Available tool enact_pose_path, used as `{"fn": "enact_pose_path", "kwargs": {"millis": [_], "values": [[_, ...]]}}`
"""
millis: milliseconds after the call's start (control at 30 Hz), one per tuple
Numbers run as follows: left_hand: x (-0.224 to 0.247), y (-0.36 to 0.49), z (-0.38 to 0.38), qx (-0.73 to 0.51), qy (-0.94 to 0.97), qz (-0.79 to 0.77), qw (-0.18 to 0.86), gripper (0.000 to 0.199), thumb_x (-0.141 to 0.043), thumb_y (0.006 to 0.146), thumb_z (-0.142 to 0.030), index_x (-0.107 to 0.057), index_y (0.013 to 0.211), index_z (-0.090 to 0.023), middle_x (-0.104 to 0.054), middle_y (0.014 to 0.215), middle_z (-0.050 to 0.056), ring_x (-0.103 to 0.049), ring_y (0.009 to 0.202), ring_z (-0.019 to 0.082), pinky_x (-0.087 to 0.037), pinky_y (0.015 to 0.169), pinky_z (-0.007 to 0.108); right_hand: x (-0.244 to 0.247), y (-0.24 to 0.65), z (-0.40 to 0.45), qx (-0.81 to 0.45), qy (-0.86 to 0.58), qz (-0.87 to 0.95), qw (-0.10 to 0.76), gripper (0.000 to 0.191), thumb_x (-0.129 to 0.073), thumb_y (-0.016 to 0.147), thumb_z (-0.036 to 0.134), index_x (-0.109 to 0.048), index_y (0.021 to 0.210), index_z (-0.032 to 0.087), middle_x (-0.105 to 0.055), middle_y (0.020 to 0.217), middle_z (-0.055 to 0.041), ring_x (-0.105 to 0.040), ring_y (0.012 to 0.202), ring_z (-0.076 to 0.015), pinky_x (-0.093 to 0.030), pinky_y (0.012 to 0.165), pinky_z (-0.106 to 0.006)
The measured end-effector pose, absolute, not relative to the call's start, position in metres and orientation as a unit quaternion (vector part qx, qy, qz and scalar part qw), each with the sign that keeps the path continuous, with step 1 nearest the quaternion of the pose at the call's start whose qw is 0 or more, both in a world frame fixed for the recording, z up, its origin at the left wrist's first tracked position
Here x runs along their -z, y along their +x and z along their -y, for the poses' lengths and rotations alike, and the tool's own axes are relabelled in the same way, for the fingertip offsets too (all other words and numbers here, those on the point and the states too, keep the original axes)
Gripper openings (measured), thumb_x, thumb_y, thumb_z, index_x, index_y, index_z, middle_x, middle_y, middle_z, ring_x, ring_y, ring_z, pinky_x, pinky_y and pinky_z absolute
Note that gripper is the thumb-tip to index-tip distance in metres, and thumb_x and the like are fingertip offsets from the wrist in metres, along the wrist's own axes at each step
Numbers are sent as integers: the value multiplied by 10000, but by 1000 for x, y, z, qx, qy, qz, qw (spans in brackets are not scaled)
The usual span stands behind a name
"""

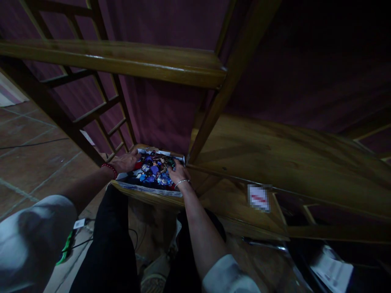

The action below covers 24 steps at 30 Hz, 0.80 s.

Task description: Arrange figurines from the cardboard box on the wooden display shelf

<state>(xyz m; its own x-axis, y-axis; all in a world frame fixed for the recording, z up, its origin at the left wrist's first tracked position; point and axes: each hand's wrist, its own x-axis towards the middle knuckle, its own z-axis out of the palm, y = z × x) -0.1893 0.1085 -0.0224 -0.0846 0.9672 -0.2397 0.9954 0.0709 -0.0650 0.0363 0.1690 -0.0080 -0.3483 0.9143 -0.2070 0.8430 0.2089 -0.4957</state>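
A shallow cardboard box (pixel 143 188) with pale walls stands on the low wooden ledge, full of small colourful figures (pixel 154 169) in blue, purple, black and red. My left hand (pixel 126 162), with a red bead bracelet at the wrist, is closed over the box's left side, beside something red. Across its right side lies my right hand (pixel 179 173), a thin light bracelet on that wrist, its fingers curled at the rim close to the figures. The fingertips of both hands are partly hidden.
A wooden rail (pixel 122 65) crosses above the box, and a slanting post (pixel 210 118) rises to its right. Lattice (pixel 100 110) stands at the left. A blurred white-and-red card (pixel 259 198) lies on the ledge. Cables and a green item (pixel 64 248) are on the floor.
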Motion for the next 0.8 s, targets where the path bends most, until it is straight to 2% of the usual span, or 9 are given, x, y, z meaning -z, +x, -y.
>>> {"fn": "enact_pose_path", "kwargs": {"millis": [100,167,333,467,800], "values": [[25,-183,-117,157,644,-747,53,508,-406,765,-174,-376,1266,-244,-386,1285,124,-528,1000,233,-431,798,338,8,36,-168,-271,-569,774,63,328,-418,822,375,-596,1068,253,-637,1054,-23,-562,1016,-191,-434,807,-235],[28,-179,-123,185,643,-741,58,526,-409,775,-183,-352,1288,-281,-409,1274,124,-521,1011,253,-434,786,354,8,36,-169,-273,-568,774,59,322,-421,819,377,-605,1052,250,-632,1069,-21,-558,1024,-194,-434,811,-237],[29,-170,-130,193,640,-743,32,461,-340,809,-159,-427,1250,-263,-479,1168,149,-536,951,254,-447,720,352,13,36,-173,-279,-559,780,46,297,-419,816,365,-636,971,234,-615,1103,-18,-556,1030,-203,-441,813,-247],[30,-173,-129,177,640,-747,35,447,-321,806,-135,-483,1203,-259,-478,1171,133,-549,895,220,-451,703,332,16,36,-175,-284,-554,780,62,291,-456,793,343,-609,1022,248,-622,1089,-6,-579,984,-187,-447,792,-226],[34,-195,-131,163,677,-715,61,543,-397,720,-107,-446,1231,-286,-461,1246,61,-525,999,205,-439,772,274,-1,37,-170,-291,-562,773,46,334,-438,806,333,-562,1107,262,-610,1108,0,-579,984,-193,-444,789,-238]]}}
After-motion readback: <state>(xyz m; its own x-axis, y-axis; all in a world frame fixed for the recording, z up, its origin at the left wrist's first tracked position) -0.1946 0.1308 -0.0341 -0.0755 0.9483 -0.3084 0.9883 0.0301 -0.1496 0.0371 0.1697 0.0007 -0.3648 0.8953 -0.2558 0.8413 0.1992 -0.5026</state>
